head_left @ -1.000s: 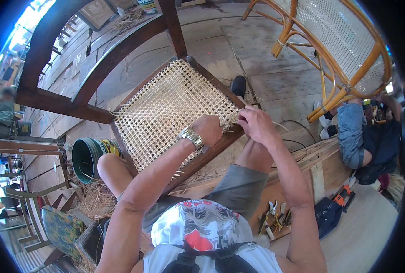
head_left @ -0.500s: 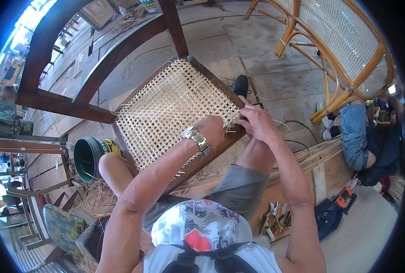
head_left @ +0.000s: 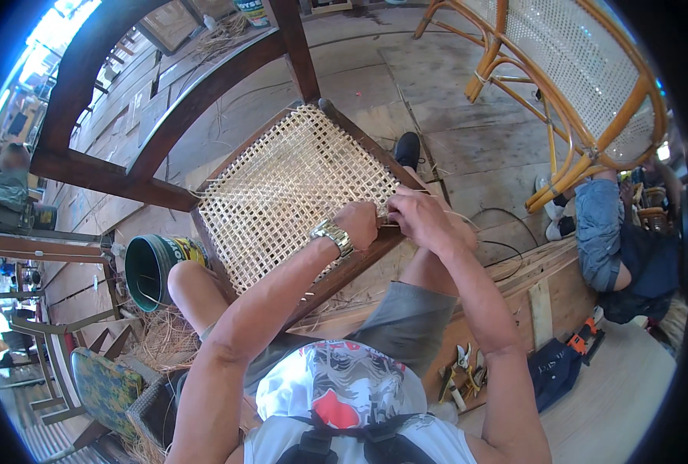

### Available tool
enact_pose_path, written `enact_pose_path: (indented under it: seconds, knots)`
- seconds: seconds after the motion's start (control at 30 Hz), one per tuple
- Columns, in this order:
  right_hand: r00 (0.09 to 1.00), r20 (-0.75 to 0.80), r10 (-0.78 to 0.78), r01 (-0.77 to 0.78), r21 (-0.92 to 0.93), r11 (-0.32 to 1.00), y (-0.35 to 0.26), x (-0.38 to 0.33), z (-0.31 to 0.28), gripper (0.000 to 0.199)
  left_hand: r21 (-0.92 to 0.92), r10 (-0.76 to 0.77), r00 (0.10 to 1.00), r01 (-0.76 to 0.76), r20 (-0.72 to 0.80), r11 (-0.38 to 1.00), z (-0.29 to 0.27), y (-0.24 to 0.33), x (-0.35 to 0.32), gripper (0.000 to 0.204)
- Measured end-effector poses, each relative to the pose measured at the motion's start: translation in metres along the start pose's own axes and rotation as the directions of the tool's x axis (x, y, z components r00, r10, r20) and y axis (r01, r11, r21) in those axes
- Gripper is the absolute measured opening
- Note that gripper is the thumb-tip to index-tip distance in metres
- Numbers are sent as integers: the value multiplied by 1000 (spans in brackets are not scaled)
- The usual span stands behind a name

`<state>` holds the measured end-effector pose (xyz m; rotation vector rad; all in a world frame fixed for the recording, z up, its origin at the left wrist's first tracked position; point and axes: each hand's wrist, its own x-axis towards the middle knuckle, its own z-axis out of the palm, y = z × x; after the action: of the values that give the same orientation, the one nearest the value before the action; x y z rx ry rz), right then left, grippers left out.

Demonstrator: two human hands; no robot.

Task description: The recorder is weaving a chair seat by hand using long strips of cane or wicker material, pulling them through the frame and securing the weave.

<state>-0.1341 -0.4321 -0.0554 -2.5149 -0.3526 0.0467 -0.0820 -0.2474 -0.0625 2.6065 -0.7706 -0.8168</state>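
A woven cane seat point(head_left: 282, 185) in open lattice fills the dark wooden frame of a chair point(head_left: 205, 81) lying before me. My left hand point(head_left: 357, 223), a gold watch on its wrist, rests with curled fingers at the seat's near right edge; what is in its fingers is hidden. Close beside it, my right hand point(head_left: 421, 220) pinches a thin pale cane strand at the corner of the weave. A loose strand point(head_left: 461, 217) curves out past my right hand.
A green bucket point(head_left: 147, 271) stands by my left knee, above cane scraps point(head_left: 162, 340). Pliers and cutters point(head_left: 465, 371) lie on boards at the right, near an orange-handled tool point(head_left: 584, 336). A rattan chair point(head_left: 560, 100) stands far right, with another person point(head_left: 603, 232) beyond.
My right hand has shifted left and slightly down along the seat edge, closer to my left hand. My left hand has barely moved.
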Motion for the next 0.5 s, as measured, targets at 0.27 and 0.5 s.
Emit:
enact_pose_path:
  seconds: [0.27, 0.5]
  knots:
    - [996, 20, 92, -92, 6, 996, 7, -1, -27, 11, -112, 32, 998, -25, 57, 993, -5, 4, -10, 27]
    - [998, 53, 45, -43, -39, 998, 7, 3, -29, 11, 20, -68, 997, 68, -27, 997, -14, 40, -15, 19]
